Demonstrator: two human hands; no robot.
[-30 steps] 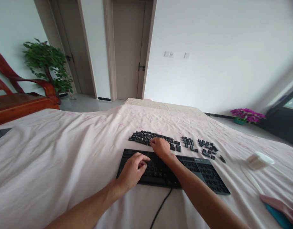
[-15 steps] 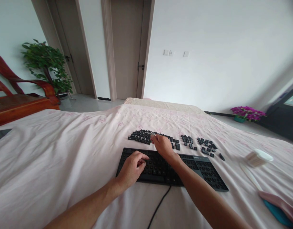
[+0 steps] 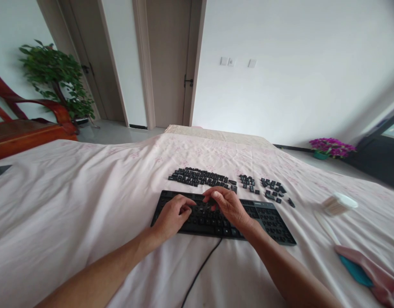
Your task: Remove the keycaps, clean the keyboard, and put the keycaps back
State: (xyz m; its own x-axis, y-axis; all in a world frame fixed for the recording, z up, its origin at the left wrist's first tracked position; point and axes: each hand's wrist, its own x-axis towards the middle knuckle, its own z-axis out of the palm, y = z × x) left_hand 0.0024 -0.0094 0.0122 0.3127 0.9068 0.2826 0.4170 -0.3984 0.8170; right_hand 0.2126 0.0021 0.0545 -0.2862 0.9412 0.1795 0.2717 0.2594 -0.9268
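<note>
Black plastic keyboard [image 3: 213, 226]: lying flat on pale, pink-flowered cloth [image 3: 97, 192], partly covered across the middle.
Bare left hand [image 3: 175, 214]: over the keyboard's left part, curled, with thumb close to forefinger — cannot tell whether gripping anything.
Bare right hand [image 3: 228, 206]: above the keyboard's middle, bent inward at the fingers — grip too small and blurred to tell.
Small black keycaps [image 3: 198, 176]: spread in clusters just beyond the keyboard, too small to read.
Thin black cable [image 3: 201, 269]: running from the keyboard's near edge, cut off below.
</note>
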